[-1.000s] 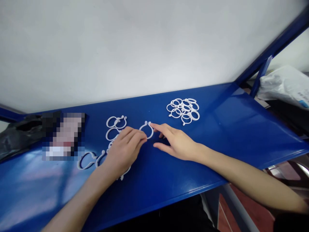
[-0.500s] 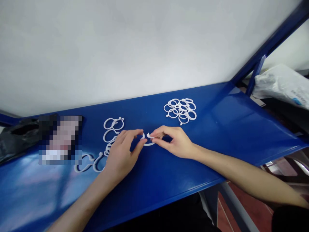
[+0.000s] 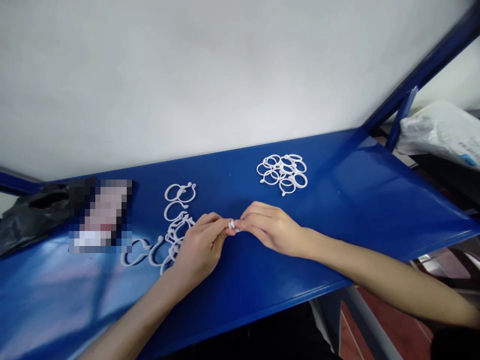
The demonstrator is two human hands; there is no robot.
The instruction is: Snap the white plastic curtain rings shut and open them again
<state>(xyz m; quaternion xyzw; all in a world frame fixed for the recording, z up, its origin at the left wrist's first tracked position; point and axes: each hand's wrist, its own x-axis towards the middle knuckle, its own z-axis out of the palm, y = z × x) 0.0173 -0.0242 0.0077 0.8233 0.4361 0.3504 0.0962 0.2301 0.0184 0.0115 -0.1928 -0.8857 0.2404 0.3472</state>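
Between my two hands is a white plastic ring [image 3: 232,225], of which only the small clasp ends show; my fingers hide the rest. My left hand [image 3: 204,240] pinches it from the left, thumb and fingers closed. From the other side my right hand [image 3: 272,227] grips it with closed fingertips, almost touching the left ones. Loose white rings [image 3: 176,211], several with their ends apart, lie left of my left hand and partly behind it. Beyond my right hand sits a heap of white rings [image 3: 282,172] that look closed.
The blue tabletop [image 3: 337,200] meets a pale wall [image 3: 225,75] at the back. A blurred-out flat object [image 3: 103,215] and a black bag [image 3: 22,215] lie at the left. Past the right end is a white plastic bag [image 3: 442,132], beside a blue frame bar [image 3: 403,120].
My hands have come together and slightly lower. The ring's two ends, apart before, now meet between my fingertips. The whole view has shifted a little.
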